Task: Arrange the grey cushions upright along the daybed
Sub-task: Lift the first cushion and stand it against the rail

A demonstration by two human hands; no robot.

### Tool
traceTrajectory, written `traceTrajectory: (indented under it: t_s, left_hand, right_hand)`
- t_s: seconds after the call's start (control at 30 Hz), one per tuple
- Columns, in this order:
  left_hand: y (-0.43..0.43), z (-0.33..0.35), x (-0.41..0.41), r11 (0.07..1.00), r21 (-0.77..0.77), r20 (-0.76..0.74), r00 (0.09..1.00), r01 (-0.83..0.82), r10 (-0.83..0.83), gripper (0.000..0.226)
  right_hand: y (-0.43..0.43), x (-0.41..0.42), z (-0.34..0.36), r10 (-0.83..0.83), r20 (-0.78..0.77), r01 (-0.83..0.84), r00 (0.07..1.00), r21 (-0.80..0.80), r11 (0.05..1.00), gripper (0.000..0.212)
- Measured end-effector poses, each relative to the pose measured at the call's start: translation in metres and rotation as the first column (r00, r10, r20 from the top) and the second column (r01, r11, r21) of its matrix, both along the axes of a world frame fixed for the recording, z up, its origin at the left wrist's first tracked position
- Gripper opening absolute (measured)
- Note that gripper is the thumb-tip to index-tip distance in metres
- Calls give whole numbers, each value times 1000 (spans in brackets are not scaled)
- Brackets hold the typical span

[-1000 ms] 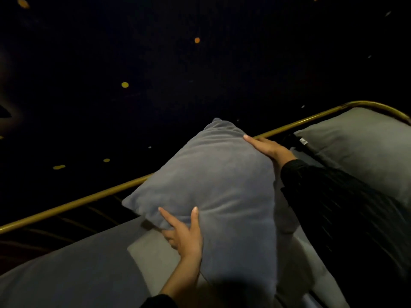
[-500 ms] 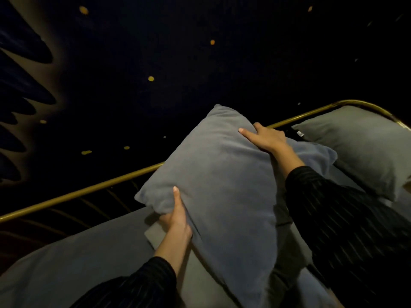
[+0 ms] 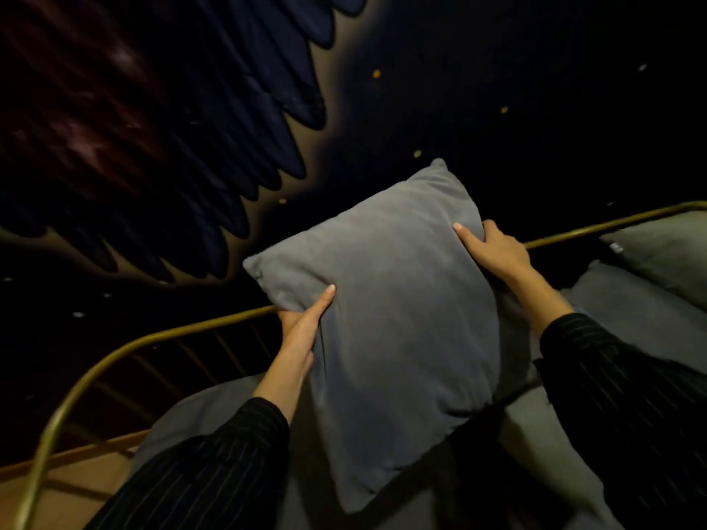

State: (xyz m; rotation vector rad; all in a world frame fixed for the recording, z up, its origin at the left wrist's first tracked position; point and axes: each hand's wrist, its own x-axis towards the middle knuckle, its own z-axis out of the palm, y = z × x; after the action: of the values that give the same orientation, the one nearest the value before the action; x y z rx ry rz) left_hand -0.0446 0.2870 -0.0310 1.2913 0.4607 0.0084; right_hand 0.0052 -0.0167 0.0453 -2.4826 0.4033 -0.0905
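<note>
A large grey cushion (image 3: 394, 319) stands tilted on one corner in the middle of the view, above the daybed's grey mattress (image 3: 199, 418). My left hand (image 3: 302, 323) grips its left edge, thumb on the front. My right hand (image 3: 493, 250) holds the upper right edge, fingers curled behind. The cushion's top leans toward the gold rail (image 3: 214, 319) of the daybed. Another grey cushion (image 3: 665, 258) rests against the rail at the far right. A third grey one (image 3: 627, 311) lies flatter just in front of it.
The gold rail curves down at the left end (image 3: 57, 415) of the daybed, with thin bars beneath it. A dark wall painted with blue feathers (image 3: 237, 120) and small gold dots rises behind. Brown floor (image 3: 69, 480) shows at the lower left.
Both hands have carried the cushion left along the daybed and turned it more upright toward the rail. My view has swung left, so the rail's curved end and the floor show.
</note>
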Motion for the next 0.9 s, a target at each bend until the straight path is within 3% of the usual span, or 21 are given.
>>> traceTrajectory:
  t_s: [0.27, 0.5, 0.63, 0.9]
  left_hand:
    - [208, -33, -64, 966, 252, -102, 994, 66, -41, 118]
    - [300, -98, -123, 949, 310, -250, 968, 56, 25, 111]
    - [319, -136, -147, 958, 284, -318, 947, 46, 49, 110]
    - [315, -193, -168, 986, 159, -443, 896, 55, 21, 102]
  right_hand:
    - [199, -92, -127, -48, -168, 103, 985, 336, 936, 80]
    - [305, -145, -216, -9, -398, 200, 917, 442, 875, 82]
    - [324, -158, -252, 42, -494, 205, 869, 435, 877, 77]
    - [313, -160, -290, -33, -611, 221, 791, 234, 947, 86]
